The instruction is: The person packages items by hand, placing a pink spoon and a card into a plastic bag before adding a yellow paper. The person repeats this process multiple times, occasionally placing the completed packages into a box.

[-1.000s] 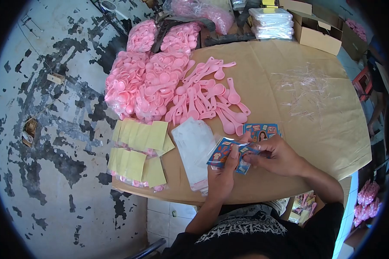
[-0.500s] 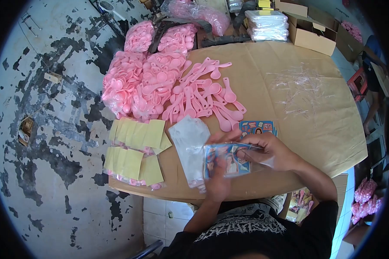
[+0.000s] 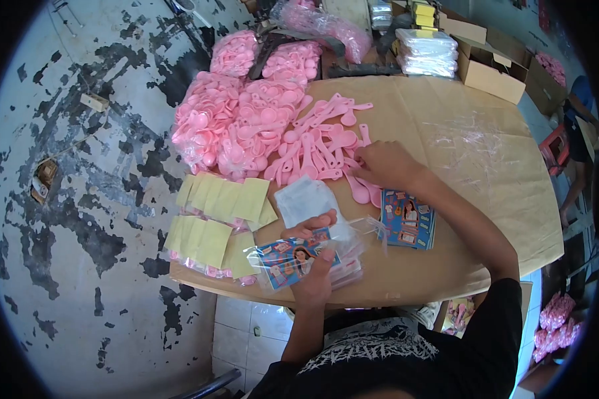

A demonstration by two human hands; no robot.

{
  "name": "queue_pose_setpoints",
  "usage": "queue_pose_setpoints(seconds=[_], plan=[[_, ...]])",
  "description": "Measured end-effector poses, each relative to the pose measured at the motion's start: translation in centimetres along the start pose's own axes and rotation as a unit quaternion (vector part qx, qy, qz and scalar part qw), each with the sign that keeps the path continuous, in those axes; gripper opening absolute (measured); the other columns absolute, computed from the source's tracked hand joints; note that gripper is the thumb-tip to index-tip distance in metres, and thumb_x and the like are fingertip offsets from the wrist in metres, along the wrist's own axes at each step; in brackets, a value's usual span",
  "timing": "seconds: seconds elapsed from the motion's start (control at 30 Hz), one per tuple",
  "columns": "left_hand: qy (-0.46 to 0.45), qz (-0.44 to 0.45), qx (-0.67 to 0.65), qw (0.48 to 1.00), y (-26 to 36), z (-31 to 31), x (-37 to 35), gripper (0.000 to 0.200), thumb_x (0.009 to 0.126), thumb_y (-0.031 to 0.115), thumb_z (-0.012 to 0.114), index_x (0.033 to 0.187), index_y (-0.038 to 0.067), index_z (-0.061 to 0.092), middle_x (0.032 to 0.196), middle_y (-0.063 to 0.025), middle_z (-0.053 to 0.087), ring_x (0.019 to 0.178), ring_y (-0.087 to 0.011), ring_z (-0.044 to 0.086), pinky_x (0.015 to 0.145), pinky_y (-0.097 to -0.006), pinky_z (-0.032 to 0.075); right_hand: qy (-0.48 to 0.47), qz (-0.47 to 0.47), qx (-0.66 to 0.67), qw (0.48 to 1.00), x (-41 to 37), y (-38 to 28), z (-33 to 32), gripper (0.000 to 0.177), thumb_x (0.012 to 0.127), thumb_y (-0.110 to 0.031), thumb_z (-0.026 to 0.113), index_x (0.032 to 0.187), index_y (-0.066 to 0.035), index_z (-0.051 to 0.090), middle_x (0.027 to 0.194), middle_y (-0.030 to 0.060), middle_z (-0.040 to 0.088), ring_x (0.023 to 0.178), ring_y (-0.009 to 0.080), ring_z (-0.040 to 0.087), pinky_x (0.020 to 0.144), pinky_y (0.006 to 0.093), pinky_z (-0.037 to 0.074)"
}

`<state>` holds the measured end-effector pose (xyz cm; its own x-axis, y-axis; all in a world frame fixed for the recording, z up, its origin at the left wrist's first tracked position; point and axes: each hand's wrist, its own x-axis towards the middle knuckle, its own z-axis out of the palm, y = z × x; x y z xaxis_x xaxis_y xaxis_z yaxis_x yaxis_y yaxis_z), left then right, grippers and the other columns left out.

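My left hand (image 3: 314,269) grips a clear plastic bag with a blue printed card (image 3: 291,258) inside, tilted above the table's near edge. Beneath and beside it lie flat clear bags (image 3: 307,201). My right hand (image 3: 389,164) has its fingers closed at the right edge of the loose pink spoons (image 3: 309,149); whatever its fingertips hold is hidden. Just below my right forearm rests a stack of blue printed cards (image 3: 406,219). Left of my left hand are two rows of packed bags with yellow cards (image 3: 226,199).
Large bags of pink spoons (image 3: 206,120) stand at the back left. Thin plastic strips (image 3: 469,146) lie on the right of the brown-papered table (image 3: 512,219). At the back are a stack of clear packs (image 3: 427,54) and an open cardboard box (image 3: 491,72). A person (image 3: 578,120) is at the far right.
My right hand has left the bagged card and moved up to the spoons. My left hand has shifted left with the bag, uncovering the card stack. The view has shifted slightly.
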<state>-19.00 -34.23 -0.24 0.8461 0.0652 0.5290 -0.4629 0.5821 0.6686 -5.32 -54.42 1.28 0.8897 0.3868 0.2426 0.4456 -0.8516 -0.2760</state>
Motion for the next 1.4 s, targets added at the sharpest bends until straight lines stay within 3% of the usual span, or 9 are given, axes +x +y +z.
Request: queue_pose_setpoints(seconds=[0.3, 0.37, 0.47, 0.57, 0.8, 1.03, 1.23, 1.33, 1.4], plan=[[0.078, 0.021, -0.015, 0.997, 0.7, -1.5, 1.1, 0.046, 0.085, -0.005, 0.060, 0.126, 0.007, 0.045, 0.127, -0.0183, 0.054, 0.125, -0.0382, 0.050, 0.105, -0.0527, 0.040, 0.036, 0.011, -0.008, 0.999, -0.7, 0.1, -2.7, 0.023, 0.087, -0.025, 0.061, 0.093, -0.003, 0.061, 0.078, 0.0197, 0.066, 0.072, 0.0376, 0.066, 0.066, 0.0453, 0.051], [0.103, 0.042, -0.030, 0.993, 1.0, -1.7, 1.4, 0.046, 0.088, -0.001, 0.058, 0.130, 0.010, 0.044, 0.131, -0.0175, 0.052, 0.126, -0.0372, 0.048, 0.106, -0.0527, 0.040, 0.042, 0.050, 0.174, 0.983, -1.2, -1.7, -6.3, 0.013, 0.089, -0.015, 0.060, 0.092, -0.003, 0.062, 0.075, 0.0150, 0.068, 0.068, 0.0255, 0.067, 0.060, 0.0355, 0.049], [0.144, 0.055, -0.068, 0.986, 1.3, -2.1, 1.8, 0.046, 0.091, 0.003, 0.056, 0.134, 0.011, 0.042, 0.134, -0.0177, 0.050, 0.127, -0.0355, 0.047, 0.108, -0.0527, 0.039, 0.162, -0.054, 0.279, 0.945, -1.7, -3.1, -8.6, 0.009, 0.092, -0.009, 0.058, 0.092, -0.001, 0.063, 0.076, 0.0075, 0.069, 0.068, 0.0103, 0.062, 0.058, 0.0253, 0.043], [0.164, 0.058, -0.091, 0.981, 1.4, -2.4, 2.1, 0.047, 0.093, 0.004, 0.054, 0.137, 0.011, 0.040, 0.138, -0.0183, 0.048, 0.128, -0.0346, 0.047, 0.110, -0.0513, 0.038, 0.145, -0.072, 0.415, 0.896, -2.6, -4.5, -8.8, 0.010, 0.094, -0.006, 0.056, 0.093, 0.000, 0.064, 0.079, 0.0026, 0.068, 0.070, 0.0031, 0.056, 0.058, 0.0210, 0.040], [0.183, 0.031, -0.122, 0.975, 0.9, -1.8, 2.0, 0.047, 0.095, 0.008, 0.055, 0.138, 0.014, 0.039, 0.141, -0.0174, 0.044, 0.131, -0.0336, 0.043, 0.112, -0.0494, 0.037, 0.070, -0.035, 0.534, 0.842, -3.8, -6.6, -7.8, 0.014, 0.096, -0.007, 0.054, 0.099, 0.002, 0.064, 0.084, 0.0042, 0.069, 0.066, 0.0031, 0.053, 0.059, 0.0223, 0.042], [0.078, -0.020, -0.195, 0.978, -0.4, 0.4, 1.0, 0.042, 0.096, 0.013, 0.055, 0.135, 0.019, 0.040, 0.145, -0.0109, 0.043, 0.136, -0.0319, 0.038, 0.115, -0.0488, 0.031, 0.005, -0.131, 0.342, 0.930, -5.0, -9.4, -8.1, 0.014, 0.095, -0.014, 0.055, 0.096, -0.001, 0.062, 0.092, 0.0152, 0.060, 0.082, 0.0314, 0.056, 0.069, 0.0397, 0.044], [0.095, -0.159, -0.333, 0.924, -0.2, 2.4, -0.4, 0.054, 0.095, 0.023, 0.058, 0.143, 0.020, 0.032, 0.146, -0.0049, 0.039, 0.136, -0.0264, 0.038, 0.113, -0.0435, 0.037, 0.055, -0.213, 0.142, 0.965, -6.0, -10.2, -10.8, 0.017, 0.080, -0.012, 0.067, 0.092, -0.001, 0.062, 0.084, 0.0138, 0.063, 0.076, 0.0261, 0.060, 0.065, 0.0355, 0.044], [0.023, -0.202, -0.325, 0.924, -1.6, 2.3, -1.2, 0.063, 0.094, 0.026, 0.060, 0.146, 0.018, 0.026, 0.148, -0.0062, 0.036, 0.136, -0.0248, 0.037, 0.110, -0.0410, 0.040, 0.131, -0.205, 0.184, 0.952, -7.2, -9.2, -14.8, 0.013, 0.078, -0.005, 0.064, 0.091, -0.001, 0.063, 0.078, 0.0116, 0.063, 0.069, 0.0209, 0.061, 0.063, 0.0321, 0.044], [0.058, -0.220, -0.201, 0.953, -0.6, 2.9, -0.4, 0.078, 0.086, 0.012, 0.071, 0.145, 0.004, 0.021, 0.146, -0.0140, 0.035, 0.137, -0.0280, 0.035, 0.116, -0.0423, 0.027, 0.266, -0.143, 0.242, 0.922, -8.8, -8.1, -16.3, 0.012, 0.077, -0.001, 0.062, 0.089, -0.002, 0.064, 0.078, 0.0103, 0.064, 0.067, 0.0184, 0.061, 0.061, 0.0307, 0.044]])
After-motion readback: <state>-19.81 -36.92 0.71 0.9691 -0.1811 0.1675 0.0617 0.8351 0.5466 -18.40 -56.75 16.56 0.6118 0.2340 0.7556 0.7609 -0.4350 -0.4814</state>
